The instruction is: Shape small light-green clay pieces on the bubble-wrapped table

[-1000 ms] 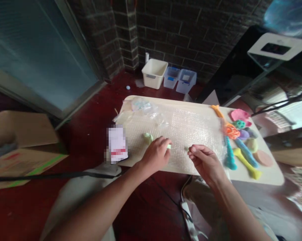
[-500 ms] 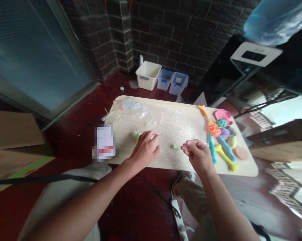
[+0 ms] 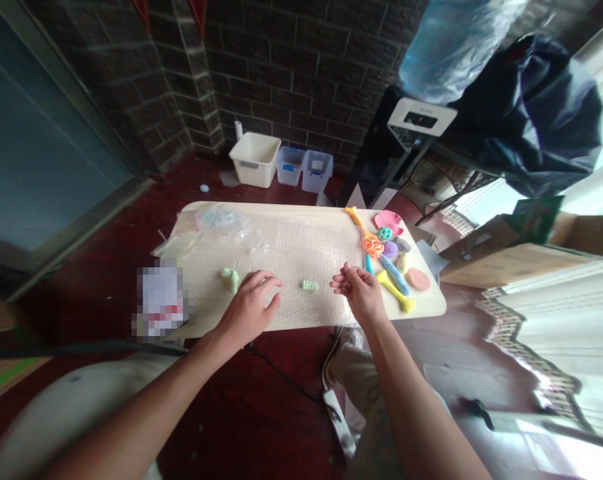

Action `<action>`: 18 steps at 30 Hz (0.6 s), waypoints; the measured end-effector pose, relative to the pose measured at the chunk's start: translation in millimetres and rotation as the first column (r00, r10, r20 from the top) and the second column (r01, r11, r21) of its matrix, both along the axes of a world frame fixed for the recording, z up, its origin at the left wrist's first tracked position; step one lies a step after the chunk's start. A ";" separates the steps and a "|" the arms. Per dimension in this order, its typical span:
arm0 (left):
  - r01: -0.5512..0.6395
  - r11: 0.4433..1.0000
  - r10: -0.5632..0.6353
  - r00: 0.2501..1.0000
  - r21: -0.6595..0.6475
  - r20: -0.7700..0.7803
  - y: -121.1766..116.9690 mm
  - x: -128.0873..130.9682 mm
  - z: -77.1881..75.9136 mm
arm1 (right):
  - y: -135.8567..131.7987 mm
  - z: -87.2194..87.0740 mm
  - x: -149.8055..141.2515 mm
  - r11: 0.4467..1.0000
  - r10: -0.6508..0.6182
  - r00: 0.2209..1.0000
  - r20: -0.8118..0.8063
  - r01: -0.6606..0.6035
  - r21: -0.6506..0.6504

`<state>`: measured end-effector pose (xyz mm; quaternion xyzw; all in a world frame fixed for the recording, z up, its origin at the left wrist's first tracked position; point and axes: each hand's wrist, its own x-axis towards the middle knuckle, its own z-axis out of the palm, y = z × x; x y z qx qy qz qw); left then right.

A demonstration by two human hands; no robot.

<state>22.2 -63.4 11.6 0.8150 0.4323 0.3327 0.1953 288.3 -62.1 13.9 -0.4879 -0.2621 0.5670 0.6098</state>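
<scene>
My left hand [image 3: 251, 301] hovers over the bubble wrap on the small table, fingers loosely curved and apart, holding nothing that shows. Just left of its fingertips lies a pale green lump [image 3: 229, 280], partly behind the hand. A small, knobbly light green block [image 3: 310, 285] rests on the bubble wrap [image 3: 291, 247] between my hands. To the right of the block is my right hand [image 3: 357, 288], its fingers stretched leftward with the thumb above and no object visible in them. Close behind it lie a yellow bone-shaped piece [image 3: 395, 291] and a blue stick [image 3: 394, 275].
Other coloured pieces crowd the table's right end, among them an orange piece [image 3: 372, 245], a pink one [image 3: 389, 221] and a round tan disc [image 3: 417, 279]. Crumpled clear plastic [image 3: 221, 220] lies back left. Bins [image 3: 255, 160] stand by the wall; a power strip [image 3: 339, 423] is on the floor.
The camera view has swung right, so everything sits further left in the picture. My right hand has drawn away from the knobbly green block, leaving a gap. My left hand stays near the pale green lump.
</scene>
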 end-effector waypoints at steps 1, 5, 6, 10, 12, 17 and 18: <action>0.004 1.000 -0.004 1.000 0.001 0.005 -0.3 1.7 0.4 | -0.9 0.5 1.5 1.000 0.001 1.000 0.007 -0.001 0.008; 0.005 1.000 -0.005 1.000 -0.003 0.029 -0.9 5.5 -0.1 | -3.8 2.8 5.2 1.000 0.007 1.000 0.021 -0.008 0.015; 0.003 1.000 -0.003 0.999 -0.008 0.034 -1.2 6.3 -0.6 | -4.3 3.4 5.6 1.000 0.012 1.000 0.020 -0.012 0.013; 0.016 0.999 -0.012 0.996 -0.047 0.086 -7.3 13.7 -2.6 | -5.8 6.3 3.8 0.999 0.048 0.999 0.009 -0.048 -0.001; 0.045 0.995 -0.033 0.990 -0.084 0.137 -13.8 20.9 -2.3 | -7.4 7.2 -0.2 0.997 0.082 0.997 0.010 -0.082 -0.010; 0.150 0.928 -0.012 0.927 -0.342 0.374 -29.5 38.9 1.9 | -18.9 8.5 -22.6 0.983 0.180 0.960 0.215 -0.184 -0.002; 0.191 0.875 0.034 0.893 -0.445 0.450 -30.7 40.9 3.1 | -22.8 9.1 -28.4 0.979 0.186 0.934 0.304 -0.201 0.018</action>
